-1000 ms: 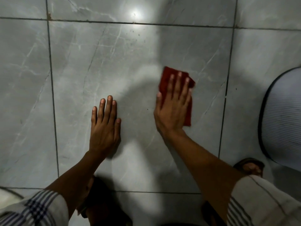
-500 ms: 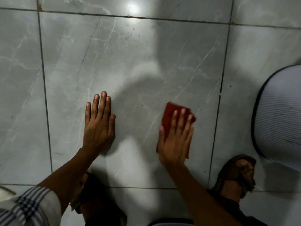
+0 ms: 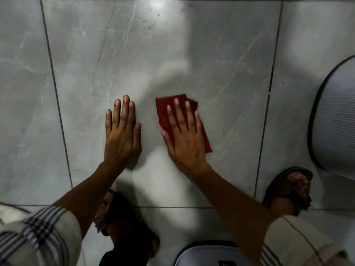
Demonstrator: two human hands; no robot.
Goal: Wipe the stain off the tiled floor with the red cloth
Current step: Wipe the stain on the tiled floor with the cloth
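My right hand (image 3: 185, 139) lies flat on the red cloth (image 3: 165, 112), fingers (image 3: 177, 114) slightly spread and pressing it against the grey tiled floor (image 3: 221, 64), not gripping it. The cloth sits in the near half of the large middle tile, closer to its right grout line. My left hand (image 3: 122, 135) rests palm down on the bare tile just beside it, fingers together and straight. Small dark specks (image 3: 153, 20) dot the tile near its far edge. My sandalled right foot (image 3: 290, 191) stands on the next tile, near a ribbed grey object (image 3: 336, 120).
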